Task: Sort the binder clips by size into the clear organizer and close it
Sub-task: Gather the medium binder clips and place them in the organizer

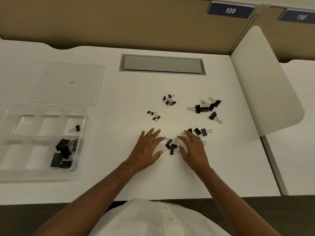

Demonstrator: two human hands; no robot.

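Both hands hover flat at the desk (105,176), fingers spread and straight, gripping nothing. Our left hand (148,148) and right hand (194,149) flank the mid-size clip pile (171,147), which lies on the desk between our thumbs and index fingers. Fingertips sit right at the pile's wire handles, but we can't confirm actual contact. The right hand partly covers a row of clips (198,131) just behind it.

Further out are the big clips (205,107) at far right, tiny clips (154,115) at centre and another tiny cluster (169,100) behind those.

On the left is the clear organizer tray (42,109), with a lone clip (76,128) in its far right compartment and a heap of large clips (64,153) in the near right one. The tray lid (68,82) lies flat behind the tray.
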